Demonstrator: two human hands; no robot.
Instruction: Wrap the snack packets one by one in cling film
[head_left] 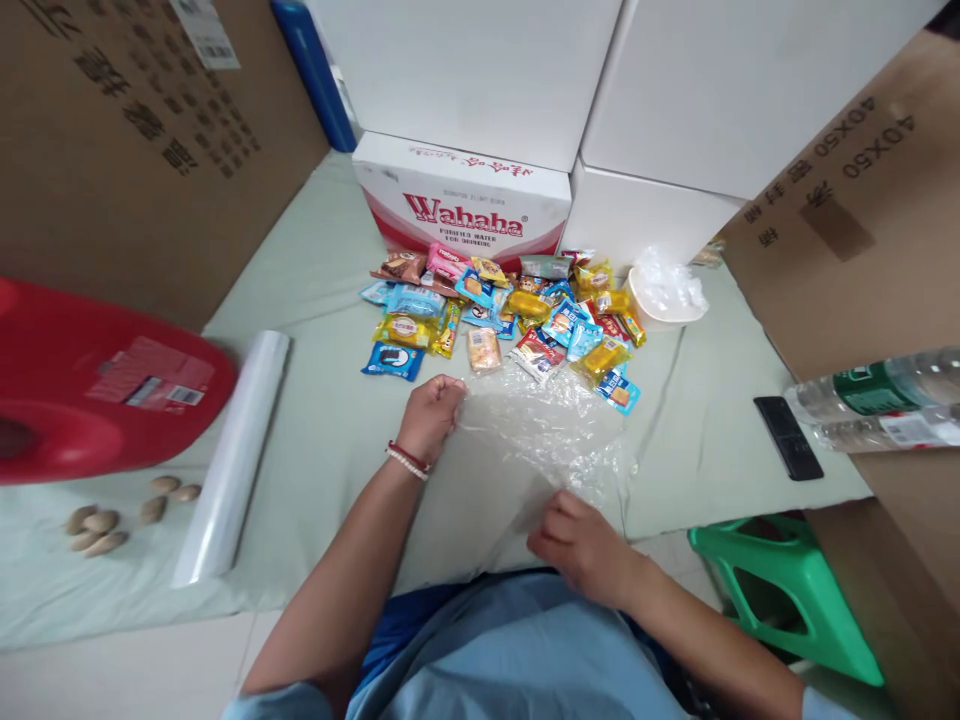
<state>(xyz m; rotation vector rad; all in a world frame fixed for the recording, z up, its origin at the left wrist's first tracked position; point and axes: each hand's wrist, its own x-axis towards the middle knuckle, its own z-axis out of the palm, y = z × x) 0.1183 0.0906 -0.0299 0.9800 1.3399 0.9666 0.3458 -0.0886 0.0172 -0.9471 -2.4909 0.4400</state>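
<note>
A crumpled sheet of clear plastic film (577, 440) stretches over the pale green cloth in front of me. My left hand (435, 410) pinches its left edge between closed fingers. My right hand (576, 542), lower and nearer my body, grips the film's near edge; the fingertips are partly hidden. Just beyond the film lies a loose pile of small wrapped snacks (529, 305) in blue, yellow, red and brown packets. A pale orange packet (484, 350) sits at the pile's front, close to my left hand.
Behind the snacks stands a Wahaha carton (465, 200). A white bowl (656, 310) holding crumpled clear plastic is at right, with a phone (789, 438) and water bottles (877, 388) farther out. At left are a film roll (236, 455), a red jug (112, 380) and several nuts (101, 522).
</note>
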